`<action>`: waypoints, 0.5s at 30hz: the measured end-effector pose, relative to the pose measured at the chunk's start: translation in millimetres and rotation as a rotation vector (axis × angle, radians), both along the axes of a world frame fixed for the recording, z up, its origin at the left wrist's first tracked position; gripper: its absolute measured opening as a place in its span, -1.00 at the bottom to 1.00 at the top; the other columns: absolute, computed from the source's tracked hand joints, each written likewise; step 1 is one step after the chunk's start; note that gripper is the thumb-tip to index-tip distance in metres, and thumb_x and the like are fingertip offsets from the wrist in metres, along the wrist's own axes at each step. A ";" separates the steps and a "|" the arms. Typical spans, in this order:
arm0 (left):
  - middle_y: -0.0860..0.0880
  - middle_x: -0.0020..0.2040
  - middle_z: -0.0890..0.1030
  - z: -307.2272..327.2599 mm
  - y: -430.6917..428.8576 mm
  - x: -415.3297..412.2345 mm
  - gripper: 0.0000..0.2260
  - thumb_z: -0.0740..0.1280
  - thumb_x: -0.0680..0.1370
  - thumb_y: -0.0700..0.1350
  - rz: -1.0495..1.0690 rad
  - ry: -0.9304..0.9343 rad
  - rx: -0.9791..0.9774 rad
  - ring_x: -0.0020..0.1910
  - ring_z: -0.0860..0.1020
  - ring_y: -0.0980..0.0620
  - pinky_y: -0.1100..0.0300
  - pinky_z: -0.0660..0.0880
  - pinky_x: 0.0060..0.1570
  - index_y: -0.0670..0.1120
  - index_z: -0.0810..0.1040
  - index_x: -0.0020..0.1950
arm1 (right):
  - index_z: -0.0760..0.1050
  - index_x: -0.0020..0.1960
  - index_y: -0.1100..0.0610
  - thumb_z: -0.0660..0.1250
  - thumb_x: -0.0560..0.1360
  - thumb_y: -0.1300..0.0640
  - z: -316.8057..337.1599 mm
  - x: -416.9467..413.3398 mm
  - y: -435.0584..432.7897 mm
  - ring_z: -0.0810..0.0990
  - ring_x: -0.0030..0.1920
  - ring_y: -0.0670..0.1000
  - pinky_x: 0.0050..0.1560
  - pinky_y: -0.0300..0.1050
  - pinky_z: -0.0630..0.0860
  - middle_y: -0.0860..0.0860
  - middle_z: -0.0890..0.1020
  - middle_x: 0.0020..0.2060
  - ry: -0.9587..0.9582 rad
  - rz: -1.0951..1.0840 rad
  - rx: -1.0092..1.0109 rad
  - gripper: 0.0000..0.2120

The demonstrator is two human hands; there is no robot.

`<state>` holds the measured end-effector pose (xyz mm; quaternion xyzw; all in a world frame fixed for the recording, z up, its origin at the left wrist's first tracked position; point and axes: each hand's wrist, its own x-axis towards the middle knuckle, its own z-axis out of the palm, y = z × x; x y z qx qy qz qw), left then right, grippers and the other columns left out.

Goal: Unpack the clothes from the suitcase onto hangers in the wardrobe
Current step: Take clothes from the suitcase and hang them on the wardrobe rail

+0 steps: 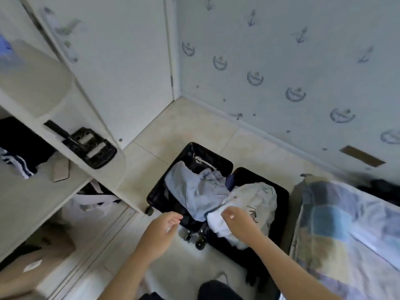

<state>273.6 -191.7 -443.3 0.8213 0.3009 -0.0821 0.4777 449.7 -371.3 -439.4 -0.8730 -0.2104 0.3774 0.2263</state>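
A black suitcase (279,200) lies open on the tiled floor. A light blue shirt (194,189) is crumpled across its left half. In the right half lies a white garment (257,198) with dark lettering. My right hand (240,224) hovers over the near edge of the white garment, and its fingertips and thumb pinch the cloth. Over the suitcase's near left corner is my left hand (164,228), fingers loosely curled and holding nothing. The white wardrobe (32,198) stands open at the left.
Wardrobe shelves hold dark striped clothes (19,156) and a black device (91,146). White clothing (93,202) shows below the shelf. A cardboard box (43,256) sits at the lower left. A bed with a patchwork cover (346,230) borders the suitcase on the right.
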 end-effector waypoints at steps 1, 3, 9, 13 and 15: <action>0.21 0.07 0.54 -15.1 -13.8 8.7 -0.79 0.21 0.61 -0.14 -0.016 0.034 -0.017 0.09 0.52 0.25 0.37 0.42 0.09 0.14 0.47 0.16 | 0.53 0.04 0.22 0.15 0.60 0.09 -18.4 7.7 -17.3 0.56 -0.01 0.11 -0.11 -0.11 0.38 0.11 0.61 -0.04 0.029 -0.035 -0.033 -0.75; 0.20 0.06 0.55 -58.3 -47.4 33.5 -0.78 0.20 0.61 -0.16 -0.090 0.133 -0.061 0.07 0.51 0.27 0.40 0.41 0.09 0.15 0.46 0.13 | 0.53 0.09 0.17 0.16 0.60 0.08 -64.0 26.3 -59.4 0.57 0.03 0.08 -0.07 -0.15 0.40 0.08 0.62 0.00 0.103 -0.137 -0.092 -0.77; 0.42 0.03 0.48 -185.0 -92.6 84.3 -0.59 0.29 0.52 -0.16 -0.272 0.369 -0.149 -0.03 0.50 0.33 0.49 0.38 -0.02 0.45 0.48 -0.04 | 0.54 0.04 0.06 0.18 0.59 0.08 -189.5 56.2 -128.1 0.58 -0.15 -0.03 -0.18 -0.21 0.44 -0.03 0.62 -0.13 0.237 -0.410 -0.132 -0.82; 0.29 0.04 0.53 -285.3 -105.7 127.5 -0.75 0.22 0.59 -0.14 -0.363 0.446 -0.133 0.05 0.48 0.32 0.52 0.32 -0.04 0.23 0.39 0.12 | 0.55 0.09 0.03 0.18 0.58 0.10 -292.7 69.2 -154.4 0.58 -0.11 -0.05 -0.19 -0.23 0.43 -0.08 0.62 -0.09 0.275 -0.570 -0.151 -0.81; 0.18 0.09 0.55 -345.3 -106.2 153.2 -0.79 0.24 0.59 -0.13 -0.326 0.463 -0.164 0.08 0.51 0.26 0.44 0.35 -0.03 0.16 0.43 0.15 | 0.54 0.12 0.05 0.18 0.58 0.13 -348.7 70.6 -164.2 0.57 -0.10 -0.05 -0.21 -0.25 0.41 -0.07 0.61 -0.06 0.304 -0.610 -0.165 -0.80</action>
